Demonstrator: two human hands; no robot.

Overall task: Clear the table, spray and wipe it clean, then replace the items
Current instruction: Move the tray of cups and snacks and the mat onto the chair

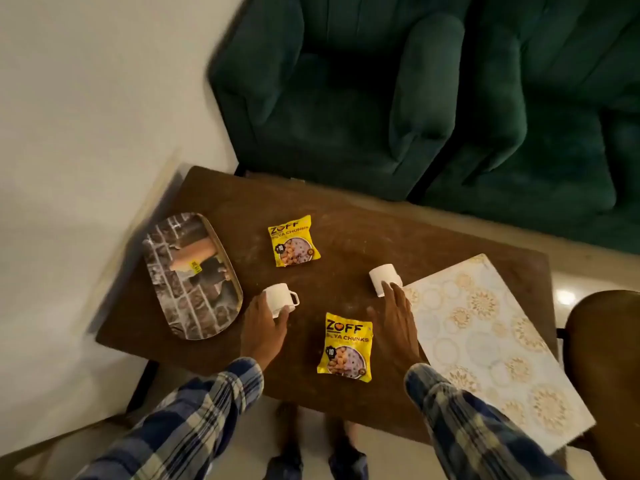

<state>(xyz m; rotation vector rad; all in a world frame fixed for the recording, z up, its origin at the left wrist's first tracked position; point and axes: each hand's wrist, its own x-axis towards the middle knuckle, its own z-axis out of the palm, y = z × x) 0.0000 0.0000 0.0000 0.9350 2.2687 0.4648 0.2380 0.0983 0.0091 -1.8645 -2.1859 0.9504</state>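
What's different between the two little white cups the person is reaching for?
The left cup shows its handle; the right cup shows none. The left hand curls round the left cup, while the right hand only touches the right cup with straight fingertips. The left cup sits near the tray, the right cup by the patterned mat. Both are white, on the table.

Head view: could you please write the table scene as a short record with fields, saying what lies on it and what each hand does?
table: brown table, before a green sofa
tray: oval brick-patterned tray, at the table's left end
packets: far Zoff soya chunks packet; near Zoff soya chunks packet, between the hands
mat: patterned placemat, right end
left hand: grips left white cup
right hand: straight fingers touch right white cup
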